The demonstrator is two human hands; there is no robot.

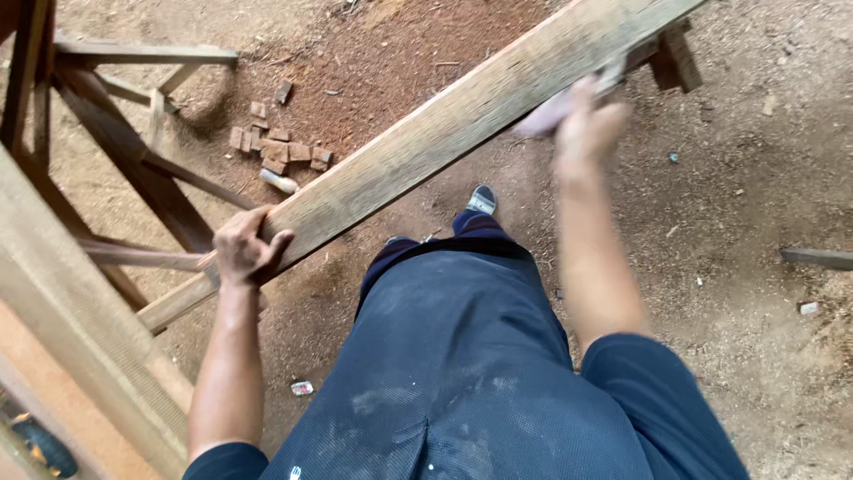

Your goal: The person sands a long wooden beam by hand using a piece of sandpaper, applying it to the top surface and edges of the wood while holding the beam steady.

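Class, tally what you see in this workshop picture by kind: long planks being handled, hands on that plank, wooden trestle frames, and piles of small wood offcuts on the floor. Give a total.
Plank: 1
Hands on it: 2, left hand gripping the edge, right hand blurred on top
Trestle frames: 2, left trestle and far trestle
Offcut pile: 1
Total: 6

A cluster of small wood blocks [275,147] lies on the reddish sawdust floor [737,204], a pale short cylinder [280,181] just beside it. At the left stands a wooden trestle frame [107,133] (its legs crossing at angles). A dark flat strip [817,258] lies at the right edge, with small pale scraps [302,388] scattered about.
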